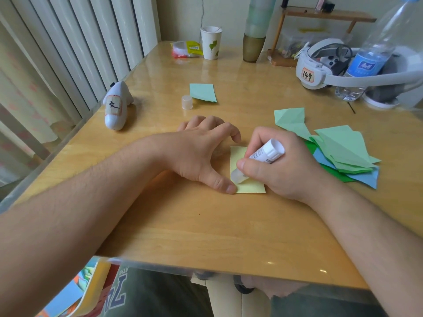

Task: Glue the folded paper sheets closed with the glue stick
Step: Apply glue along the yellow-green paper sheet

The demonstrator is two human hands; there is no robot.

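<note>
Glue stick (265, 154), white, uncapped, tilted tip-down onto yellow folded paper (250, 186).

Soft daylight, glare on the glossy table (229, 225), faint shadows, wide-angle bending at edges

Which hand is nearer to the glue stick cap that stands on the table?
The left hand. Its fingers lie just in front of the glue stick cap; the right hand, holding the glue stick, is farther right.
</note>
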